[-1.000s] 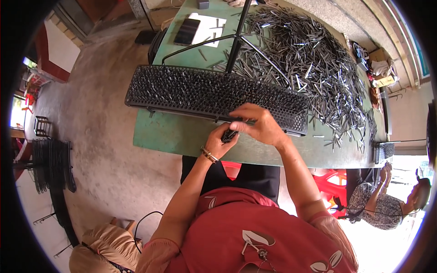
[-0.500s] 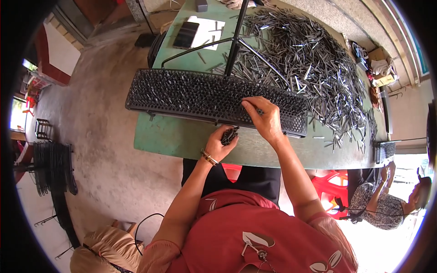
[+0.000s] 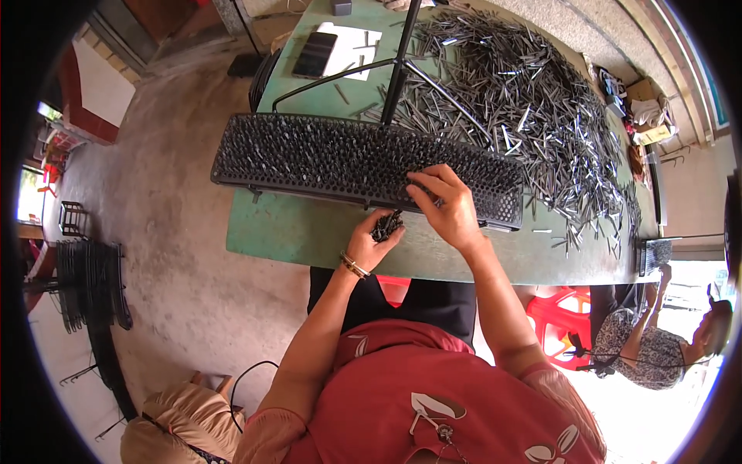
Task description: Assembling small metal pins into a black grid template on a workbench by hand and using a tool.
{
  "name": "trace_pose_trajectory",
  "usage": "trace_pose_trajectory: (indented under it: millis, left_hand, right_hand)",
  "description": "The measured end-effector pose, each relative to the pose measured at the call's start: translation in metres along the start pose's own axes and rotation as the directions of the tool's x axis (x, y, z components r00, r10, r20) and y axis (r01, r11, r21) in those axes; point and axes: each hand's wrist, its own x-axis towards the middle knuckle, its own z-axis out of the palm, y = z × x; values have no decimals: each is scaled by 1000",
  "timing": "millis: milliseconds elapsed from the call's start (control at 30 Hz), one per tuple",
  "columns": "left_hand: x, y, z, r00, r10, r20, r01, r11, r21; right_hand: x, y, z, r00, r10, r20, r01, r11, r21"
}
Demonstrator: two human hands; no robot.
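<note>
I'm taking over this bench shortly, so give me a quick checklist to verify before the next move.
1. Left hand stocked: ok, it holds a bunch of dark sticks.
2. Right hand at the perforated tray: ok, fingers over its near side.
3. Stick between the right fingertips: cannot tell.
4. Every tray hole filled: not ok, bare holes show at the right end.
5. Phone apart from the tray: ok, it lies beyond the tray's left part.

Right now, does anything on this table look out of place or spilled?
Mildly: a few dark strips lie on the white paper beside the phone, away from the big loose pile, so they look like strays.
</note>
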Motion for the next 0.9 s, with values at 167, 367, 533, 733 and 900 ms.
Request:
trace_pose_trajectory:
  millis: [167,367,533,733,900]
  left_hand:
    - [0,2,-4,999,-34,41,38,996,-82]
    - [1,5,0,997,72,19,-70,995,-70]
    - [-1,-2,2,996,70,48,-65,993,-97]
    - [-2,4,1,996,6,87,-1,998,-64]
    - [-1,5,1,997,-8,73,12,998,-57]
  right_hand:
    - [-16,9,-1,959,-175,223,175,984,18]
    - [-24,7,6,988,6,154,-14,999,50]
    - [-30,12,8,985,-111,135,99,991,91]
    - [-25,14,-6,998,69,-13,-63,963,261]
    - [-3,3,-25,990,-101,-95,106,993,54]
